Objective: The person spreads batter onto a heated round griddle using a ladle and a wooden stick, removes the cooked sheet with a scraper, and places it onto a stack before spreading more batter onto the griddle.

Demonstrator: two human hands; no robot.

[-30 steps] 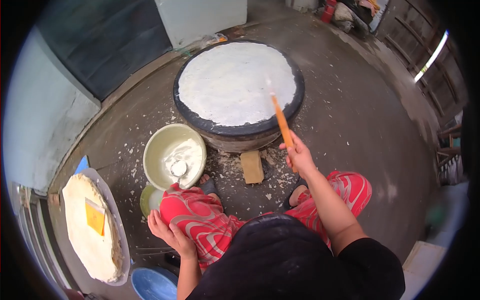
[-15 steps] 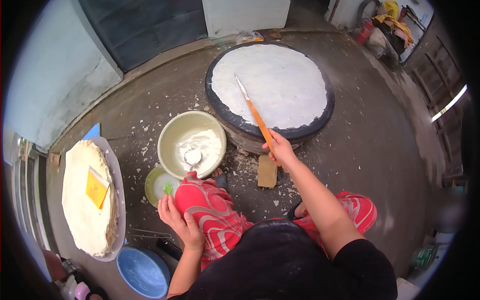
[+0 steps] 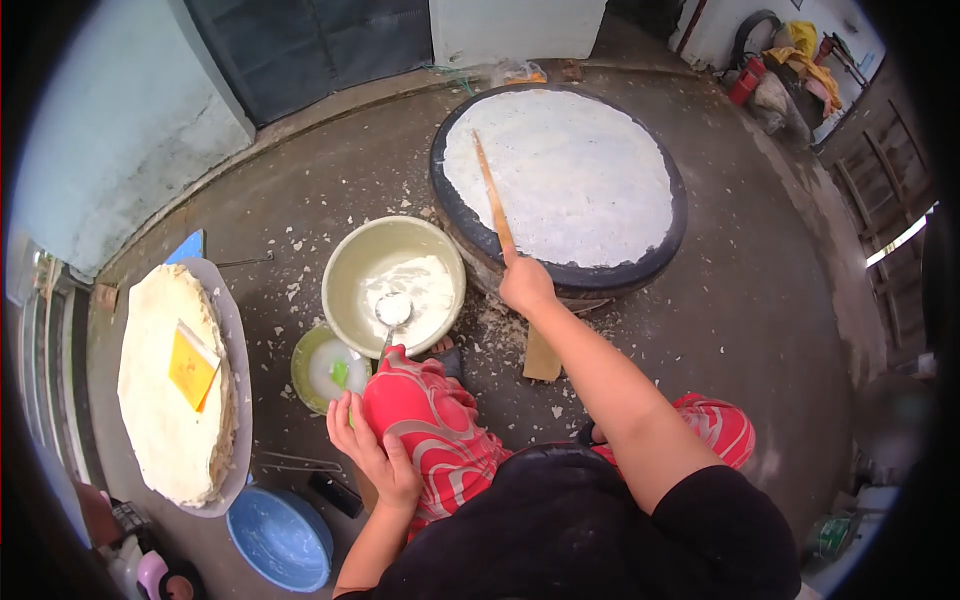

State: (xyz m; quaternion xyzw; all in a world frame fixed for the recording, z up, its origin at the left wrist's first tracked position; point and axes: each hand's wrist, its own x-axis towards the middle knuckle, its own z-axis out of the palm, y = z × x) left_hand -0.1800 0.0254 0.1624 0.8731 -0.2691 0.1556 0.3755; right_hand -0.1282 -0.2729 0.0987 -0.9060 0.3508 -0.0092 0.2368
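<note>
My right hand (image 3: 527, 286) is closed around the handle end of a long, thin wooden spatula (image 3: 489, 190). The blade reaches over the left part of a thin white sheet of batter (image 3: 570, 170), which covers most of a large round black griddle (image 3: 668, 222). Whether the blade touches the sheet I cannot tell. My left hand (image 3: 378, 455) rests against my left knee with its fingers stretched out, holding nothing. Just beyond its fingertips stands a small green bowl (image 3: 303, 372) of cloudy liquid with a bright green piece in it.
A cream basin (image 3: 345, 262) holds white batter and a ladle (image 3: 393, 310). At left, a stack of pale flat sheets (image 3: 165, 400) carries a yellow packet (image 3: 192, 368). A blue basin (image 3: 285, 545) sits below it. A tan block (image 3: 542, 358) lies before the griddle.
My right hand has shifted left and forward, and the spatula blade has swung to the sheet's left edge. My left hand stays by the knee. The view has shifted slightly.
</note>
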